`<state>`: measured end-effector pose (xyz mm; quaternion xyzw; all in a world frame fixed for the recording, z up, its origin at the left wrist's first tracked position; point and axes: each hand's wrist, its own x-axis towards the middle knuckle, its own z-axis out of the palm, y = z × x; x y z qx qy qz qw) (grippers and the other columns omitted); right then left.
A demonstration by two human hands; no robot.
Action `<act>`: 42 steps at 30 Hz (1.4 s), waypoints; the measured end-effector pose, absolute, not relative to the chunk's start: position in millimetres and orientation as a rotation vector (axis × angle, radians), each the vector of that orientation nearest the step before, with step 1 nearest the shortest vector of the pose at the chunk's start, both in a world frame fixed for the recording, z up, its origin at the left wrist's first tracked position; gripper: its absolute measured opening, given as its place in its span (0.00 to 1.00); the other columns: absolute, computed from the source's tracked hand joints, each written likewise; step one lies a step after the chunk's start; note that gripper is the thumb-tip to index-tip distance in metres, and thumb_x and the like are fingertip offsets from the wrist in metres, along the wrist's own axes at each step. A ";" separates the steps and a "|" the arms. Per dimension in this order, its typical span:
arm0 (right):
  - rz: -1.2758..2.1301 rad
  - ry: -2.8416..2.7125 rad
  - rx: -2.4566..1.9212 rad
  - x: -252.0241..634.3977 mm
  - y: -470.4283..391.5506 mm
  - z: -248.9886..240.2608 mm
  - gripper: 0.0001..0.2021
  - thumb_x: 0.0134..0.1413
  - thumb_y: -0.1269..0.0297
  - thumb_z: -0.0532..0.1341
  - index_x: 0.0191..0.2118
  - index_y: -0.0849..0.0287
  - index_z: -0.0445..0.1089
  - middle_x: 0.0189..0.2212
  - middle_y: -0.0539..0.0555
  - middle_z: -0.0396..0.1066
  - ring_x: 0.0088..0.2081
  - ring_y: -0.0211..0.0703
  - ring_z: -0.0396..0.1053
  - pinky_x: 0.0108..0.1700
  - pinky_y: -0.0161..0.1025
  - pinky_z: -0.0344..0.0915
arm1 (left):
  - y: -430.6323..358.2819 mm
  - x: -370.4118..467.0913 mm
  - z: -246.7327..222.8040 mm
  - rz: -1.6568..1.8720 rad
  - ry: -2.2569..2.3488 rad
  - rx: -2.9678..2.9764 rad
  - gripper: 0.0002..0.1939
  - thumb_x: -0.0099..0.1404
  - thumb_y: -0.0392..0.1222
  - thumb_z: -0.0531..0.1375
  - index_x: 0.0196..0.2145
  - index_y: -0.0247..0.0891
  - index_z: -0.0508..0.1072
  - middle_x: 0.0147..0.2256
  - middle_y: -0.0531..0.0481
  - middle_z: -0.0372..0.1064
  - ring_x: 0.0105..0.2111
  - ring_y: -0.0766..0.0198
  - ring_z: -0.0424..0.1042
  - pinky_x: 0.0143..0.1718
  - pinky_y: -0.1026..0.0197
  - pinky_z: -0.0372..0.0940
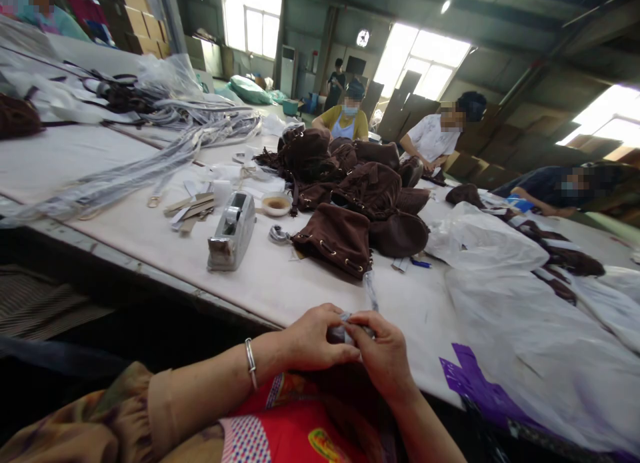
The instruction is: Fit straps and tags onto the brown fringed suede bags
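Observation:
My left hand (pixel 314 337) and my right hand (pixel 384 349) meet at the table's front edge, both closed on a plastic-wrapped strap (pixel 343 332). The strap looks rolled up between the fingers, and a loose tail of clear wrap sticks up beyond them. Much of the roll is hidden by my fingers. Just past my hands lies a brown drawstring bag (pixel 334 241) with metal eyelets. A small grey wrapped coil (pixel 279 234) rests at its left side. Further left stands a grey tape dispenser (pixel 233 233).
Behind the bag is a heap of brown bags (pixel 367 183). A small dish (pixel 277 204) and card strips (pixel 193 208) lie near the dispenser. Long wrapped straps (pixel 145 166) spread left, plastic sheeting (pixel 530 343) right. Several co-workers (pixel 345 119) are across the table.

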<state>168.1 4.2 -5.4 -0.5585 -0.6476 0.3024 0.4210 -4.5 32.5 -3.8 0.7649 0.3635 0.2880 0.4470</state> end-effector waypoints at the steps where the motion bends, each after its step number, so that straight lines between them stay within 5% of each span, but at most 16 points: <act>1: 0.783 -1.571 -1.424 167.6 3.4 -7.0 0.03 0.55 0.65 0.64 0.33 0.55 0.75 0.32 0.50 0.75 0.35 0.43 0.72 0.39 0.38 0.68 | 31.9 -3.5 -5.7 0.737 0.919 1.871 0.08 0.57 0.40 0.65 0.36 0.38 0.79 0.41 0.49 0.73 0.41 0.62 0.71 0.47 0.64 0.65; 7: 0.776 -1.716 -1.440 178.5 7.1 5.2 0.14 0.59 0.65 0.61 0.50 0.54 0.71 0.38 0.51 0.76 0.39 0.43 0.73 0.44 0.40 0.68 | 31.7 0.7 -12.4 0.782 0.949 1.769 0.03 0.58 0.38 0.65 0.28 0.38 0.80 0.39 0.49 0.73 0.42 0.62 0.71 0.48 0.64 0.65; 10: 0.609 -1.998 -1.391 183.0 11.0 21.8 0.09 0.59 0.68 0.60 0.43 0.54 0.74 0.41 0.53 0.73 0.43 0.45 0.70 0.47 0.41 0.66 | 31.3 0.8 -12.9 0.803 0.992 1.755 0.03 0.57 0.40 0.66 0.28 0.39 0.80 0.40 0.49 0.72 0.40 0.63 0.71 0.46 0.64 0.65; 16: 0.422 -2.280 -1.440 177.3 17.3 36.9 0.06 0.57 0.75 0.61 0.34 0.57 0.73 0.33 0.52 0.69 0.37 0.43 0.67 0.40 0.38 0.62 | 31.6 1.3 -15.3 0.783 1.023 1.787 0.04 0.57 0.41 0.66 0.27 0.38 0.79 0.41 0.49 0.71 0.40 0.64 0.71 0.46 0.63 0.65; 25: -0.195 -2.477 -1.203 174.0 3.1 15.0 0.14 0.65 0.70 0.54 0.26 0.58 0.65 0.26 0.54 0.64 0.31 0.45 0.57 0.36 0.44 0.53 | 30.7 0.0 -10.3 0.714 1.066 1.858 0.05 0.58 0.39 0.62 0.27 0.36 0.77 0.36 0.48 0.73 0.38 0.63 0.70 0.42 0.65 0.65; 42: 0.226 -2.250 -1.331 178.7 4.3 5.1 0.09 0.61 0.75 0.56 0.34 0.59 0.72 0.31 0.54 0.68 0.36 0.44 0.65 0.41 0.40 0.63 | 27.1 4.9 -16.8 0.667 1.101 1.833 0.05 0.56 0.37 0.62 0.29 0.37 0.79 0.37 0.48 0.73 0.39 0.61 0.70 0.43 0.64 0.64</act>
